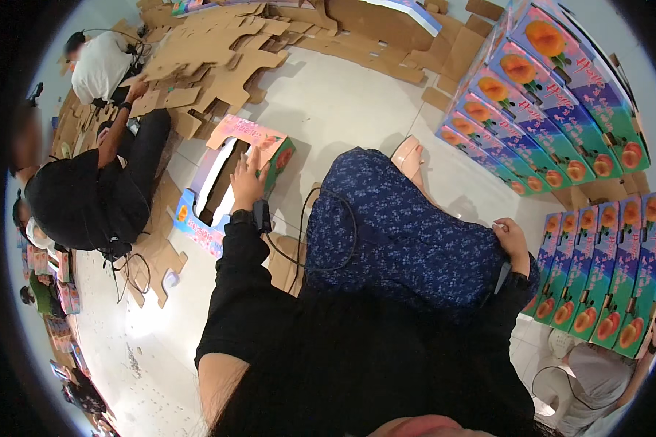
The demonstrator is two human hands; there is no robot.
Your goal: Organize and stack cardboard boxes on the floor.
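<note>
A colourful fruit carton (210,237), pink, blue and green with printed peaches, lies on the floor at my left front. A long opening shows in its upper face. My left hand (248,183) rests on the carton beside this opening, its fingers spread and nothing gripped. At the right, my right hand (514,244) lies at the edge of my dark blue patterned skirt (408,226). Its fingers are curled together, with a small whitish spot at their tips that is too small to name. Dark devices are strapped to both wrists.
Tall stacks of matching cartons (543,102) stand at the right, with another row (598,269) below. Flattened cardboard (219,58) covers the floor at far left. A black cable (299,218) loops past my lap. Co-workers (87,197) sit at left; another person (598,379) is at lower right.
</note>
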